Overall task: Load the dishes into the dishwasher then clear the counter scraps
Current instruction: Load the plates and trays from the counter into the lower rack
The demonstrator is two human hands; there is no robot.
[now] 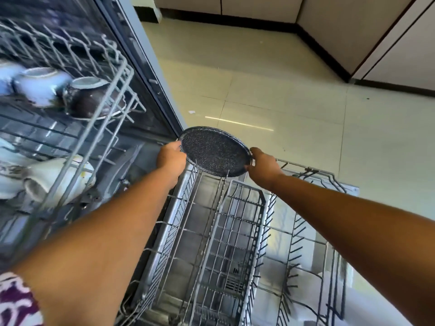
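Far left: upper rack (pixel 110 109) pulled out, blurred, loaded with upturned pale mugs (pixel 41 84) and one dark brown mug (pixel 90 100) near the rack's right edge; more pale cups (pixel 54 177) seen below, beneath the rack's front rail. Patterned purple-and-white sleeve (pixel 16 300) at bottom-left corner. Left hand (pixel 170 157) reached forward, gripped the left rim of the dark speckled plate (pixel 214 150), fingers curled round the edge, thumb side on top. Plate round, flat, tilted with its face toward the camera, held above the far end of the lower rack (pixel 211 231), lower edge just beside the rack's upright tines; touching or not, could not tell. Lower rack grey wire, pulled out over the open dishwasher door (pixel 306 243), rows of tines left and right, a raised wire basket section (pixel 237 222) down the middle, no dishes visible in it. Right hand (pixel 264 164) pinched the plate's right rim, fingers wrapped behind the edge, forearm stretched in from the lower right. Beyond the plate: pale tiled floor (pixel 294 90) with a few small specks, dark skirting and light cabinet fronts (pixel 353 31) along the top and right.
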